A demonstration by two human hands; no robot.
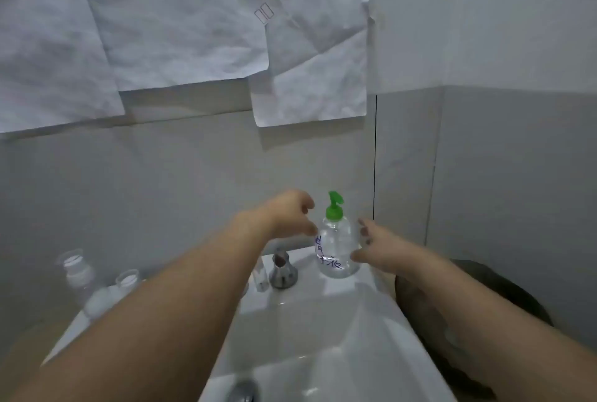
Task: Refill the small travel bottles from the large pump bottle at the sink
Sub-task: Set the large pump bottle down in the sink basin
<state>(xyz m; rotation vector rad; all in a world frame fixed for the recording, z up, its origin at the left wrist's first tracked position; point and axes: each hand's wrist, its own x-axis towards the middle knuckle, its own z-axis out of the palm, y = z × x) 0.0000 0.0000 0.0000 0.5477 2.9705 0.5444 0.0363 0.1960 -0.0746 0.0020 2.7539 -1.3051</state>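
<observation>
Clearly we are at the opening step, reaching for the large pump bottle [337,248], which stands upright right of centre in the frame on the back ledge of the sink [339,330], just right of the chrome tap [281,272]. It is clear plastic with a green pump head [334,206] and handwriting on its side; how full it is we cannot tell. Our left hand [290,214] hovers just left of the bottle's shoulder with loosely curled fingers that hold nothing, and whether they touch the plastic is unclear. Our right hand [374,248] comes in from the other side, fingers spread and relaxed, thumb near the lower body, open and not yet closed round anything. So the bottle sits between both hands but is not gripped. The small travel bottles [97,285] wait at the lower left of the frame, on the sink's left edge, blurred and partly hidden behind our left forearm; they look uncapped, though we cannot be sure. Next, we judge, one hand needs to steady the body while the other takes the pump, and either the large bottle goes toward the small ones or a small one comes up under the nozzle. The smooth round plastic could slip, so a firm wrap low on the body seems wise.
</observation>
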